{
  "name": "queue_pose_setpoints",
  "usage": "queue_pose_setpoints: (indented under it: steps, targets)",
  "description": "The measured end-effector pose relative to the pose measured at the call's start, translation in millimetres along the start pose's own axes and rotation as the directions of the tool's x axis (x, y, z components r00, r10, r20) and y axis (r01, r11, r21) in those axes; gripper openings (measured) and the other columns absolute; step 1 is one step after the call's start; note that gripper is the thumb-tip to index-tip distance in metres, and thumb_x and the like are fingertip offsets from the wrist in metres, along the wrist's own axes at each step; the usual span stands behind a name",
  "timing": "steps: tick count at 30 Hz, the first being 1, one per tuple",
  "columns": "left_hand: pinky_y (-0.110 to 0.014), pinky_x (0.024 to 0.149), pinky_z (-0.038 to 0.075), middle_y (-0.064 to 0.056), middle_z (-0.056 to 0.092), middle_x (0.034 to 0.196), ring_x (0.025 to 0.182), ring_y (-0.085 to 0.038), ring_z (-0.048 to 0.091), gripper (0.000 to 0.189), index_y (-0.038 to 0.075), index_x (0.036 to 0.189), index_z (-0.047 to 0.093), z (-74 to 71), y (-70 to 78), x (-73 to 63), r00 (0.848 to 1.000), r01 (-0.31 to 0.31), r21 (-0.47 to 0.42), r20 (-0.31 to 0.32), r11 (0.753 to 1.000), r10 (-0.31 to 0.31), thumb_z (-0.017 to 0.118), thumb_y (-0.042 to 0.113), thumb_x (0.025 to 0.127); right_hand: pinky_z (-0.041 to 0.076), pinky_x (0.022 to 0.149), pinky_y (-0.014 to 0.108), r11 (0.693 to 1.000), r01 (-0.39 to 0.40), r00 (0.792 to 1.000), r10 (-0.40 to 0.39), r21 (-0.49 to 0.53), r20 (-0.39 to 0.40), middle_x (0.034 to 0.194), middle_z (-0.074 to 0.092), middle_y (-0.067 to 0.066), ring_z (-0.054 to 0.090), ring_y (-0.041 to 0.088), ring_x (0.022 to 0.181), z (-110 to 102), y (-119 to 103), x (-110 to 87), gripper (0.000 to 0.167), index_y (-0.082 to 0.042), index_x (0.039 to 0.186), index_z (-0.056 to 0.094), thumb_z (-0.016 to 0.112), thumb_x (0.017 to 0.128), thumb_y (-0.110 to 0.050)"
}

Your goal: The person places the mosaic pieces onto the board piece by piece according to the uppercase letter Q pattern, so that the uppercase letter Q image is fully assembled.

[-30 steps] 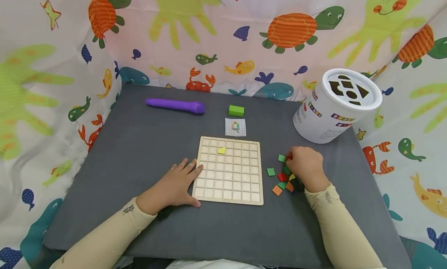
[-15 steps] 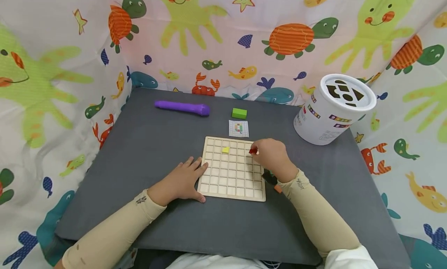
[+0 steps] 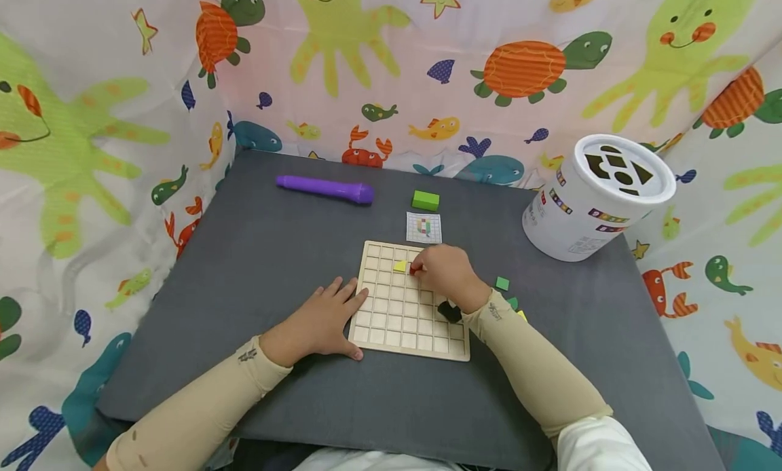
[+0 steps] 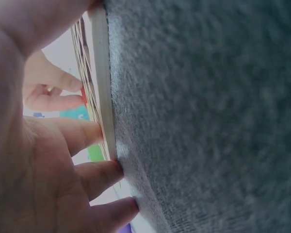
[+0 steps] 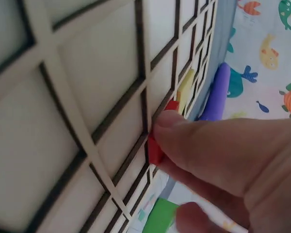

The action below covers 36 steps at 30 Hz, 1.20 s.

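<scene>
A wooden grid board (image 3: 391,322) lies flat on the table. My left hand (image 3: 318,322) rests along its left edge, fingers spread. In the left wrist view its fingertips (image 4: 104,172) touch the board's side and the table cloth. Over the board's upper part, my right hand (image 3: 449,274) pinches a red piece (image 5: 155,151) at a grid cell, the thumb covering part of it. Just left of that piece, a yellow tile (image 3: 400,266) sits in a cell. A small card (image 3: 423,228) with a coloured grid pattern lies behind the board.
Green tiles (image 3: 502,283) and other small pieces lie right of the board, partly hidden by my right forearm. A green block (image 3: 425,200) and a purple microphone-shaped object (image 3: 325,189) are at the back. A white bucket (image 3: 574,220) with a shape-hole lid stands back right.
My right hand has moved left from the loose pieces to the board, bringing the red piece beside the yellow tile. The left hand has stayed at the board's edge.
</scene>
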<state>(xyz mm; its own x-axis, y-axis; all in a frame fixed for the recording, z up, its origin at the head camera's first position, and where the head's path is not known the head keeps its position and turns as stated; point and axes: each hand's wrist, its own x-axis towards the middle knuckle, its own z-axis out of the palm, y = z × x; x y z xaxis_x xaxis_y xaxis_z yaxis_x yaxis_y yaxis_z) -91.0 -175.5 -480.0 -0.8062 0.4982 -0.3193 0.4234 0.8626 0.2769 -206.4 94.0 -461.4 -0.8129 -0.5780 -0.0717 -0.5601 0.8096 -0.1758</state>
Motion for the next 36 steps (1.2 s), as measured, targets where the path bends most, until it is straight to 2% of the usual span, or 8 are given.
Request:
queue_pose_setpoints:
  steps: [5, 8, 11, 16, 20, 23, 29, 36]
  targets:
    - [-0.067, 0.122, 0.026, -0.021, 0.016, 0.176, 0.159, -0.048, 0.014, 0.124, 0.013, 0.172, 0.026, 0.0, 0.0, 4.0, 1.000, 0.007, 0.004, 0.013, 1.000, -0.007, 0.082, 0.074, 0.079, 0.062, 0.068, 0.041, 0.998, 0.064, 0.997, -0.065, -0.025, -0.045, 0.105, 0.080, -0.005, 0.072, 0.023, 0.096, 3.4, 3.2, 5.0, 0.010, -0.021, 0.103, 0.089, 0.086, 0.094, -0.018]
    - [-0.067, 0.121, 0.026, -0.021, 0.017, 0.175, 0.159, -0.048, 0.015, 0.124, 0.013, 0.172, 0.027, -2.2, 2.3, 2.7, 1.000, 0.008, 0.008, 0.003, 1.000, -0.008, 0.083, 0.073, 0.079, 0.061, 0.068, 0.039, 0.997, 0.068, 0.997, -0.069, -0.022, -0.042, 0.105, 0.077, -0.004, 0.070, 0.024, 0.097, -0.8, 2.9, 2.9, 0.009, -0.021, 0.103, 0.089, 0.085, 0.095, -0.018]
    - [-0.068, 0.121, 0.027, -0.022, 0.018, 0.175, 0.159, -0.049, 0.015, 0.124, 0.012, 0.171, 0.027, -4.3, 6.0, 0.3, 1.000, -0.003, 0.008, -0.009, 1.000, 0.003, 0.083, 0.073, 0.079, 0.061, 0.068, 0.038, 0.998, 0.069, 0.998, -0.069, -0.001, -0.011, 0.107, 0.077, -0.002, 0.072, 0.021, 0.095, -7.6, 3.2, -7.4, 0.011, -0.020, 0.107, 0.088, 0.083, 0.097, -0.020]
    - [-0.068, 0.121, 0.026, -0.022, 0.019, 0.175, 0.159, -0.050, 0.015, 0.123, 0.011, 0.171, 0.028, -5.2, 10.2, -1.6, 1.000, -0.022, -0.021, -0.006, 1.000, 0.022, 0.084, 0.071, 0.080, 0.061, 0.071, 0.038, 0.998, 0.044, 0.999, -0.045, 0.034, 0.029, 0.110, 0.078, -0.001, 0.073, 0.016, 0.094, -15.4, 7.0, -37.0, 0.018, -0.019, 0.115, 0.086, 0.075, 0.103, -0.026]
    - [-0.068, 0.121, 0.026, -0.022, 0.018, 0.175, 0.159, -0.050, 0.015, 0.122, 0.010, 0.171, 0.029, -6.0, 7.1, -2.3, 1.000, -0.003, -0.035, 0.001, 0.999, 0.003, 0.086, 0.068, 0.080, 0.057, 0.064, 0.035, 0.998, 0.010, 1.000, -0.011, 0.058, 0.022, 0.108, 0.078, -0.003, 0.070, 0.013, 0.087, -22.4, 14.7, -59.5, 0.021, -0.017, 0.117, 0.085, 0.072, 0.104, -0.027]
    - [-0.069, 0.121, 0.026, -0.023, 0.018, 0.175, 0.158, -0.051, 0.016, 0.121, 0.010, 0.170, 0.029, -5.8, 5.7, -2.8, 1.000, -0.001, -0.046, 0.003, 0.999, 0.001, 0.087, 0.066, 0.080, 0.055, 0.062, 0.034, 0.997, -0.046, 0.998, 0.044, 0.070, 0.034, 0.106, 0.077, -0.002, 0.067, 0.012, 0.083, -28.8, 25.0, -80.6, 0.023, -0.015, 0.119, 0.084, 0.072, 0.104, -0.027]
    - [-0.071, 0.120, 0.026, -0.024, 0.019, 0.174, 0.158, -0.053, 0.017, 0.120, 0.009, 0.170, 0.030, -6.0, 6.0, -2.3, 1.000, -0.009, -0.056, -0.007, 0.998, 0.009, 0.087, 0.066, 0.081, 0.057, 0.070, 0.039, 0.977, -0.186, 0.981, 0.179, 0.101, 0.076, 0.106, 0.077, -0.003, 0.065, 0.010, 0.079, -42.2, 50.9, -124.2, 0.025, -0.014, 0.123, 0.082, 0.072, 0.105, -0.028]
    - [-0.072, 0.119, 0.026, -0.025, 0.020, 0.174, 0.157, -0.054, 0.018, 0.122, 0.008, 0.170, 0.030, -6.9, 9.0, -2.7, 1.000, -0.017, -0.057, -0.018, 0.998, 0.016, 0.087, 0.067, 0.080, 0.059, 0.077, 0.045, 0.956, -0.268, 0.961, 0.257, 0.117, 0.101, 0.109, 0.078, -0.002, 0.068, 0.013, 0.085, -52.7, 68.8, -161.0, 0.028, -0.012, 0.125, 0.081, 0.068, 0.106, -0.029]
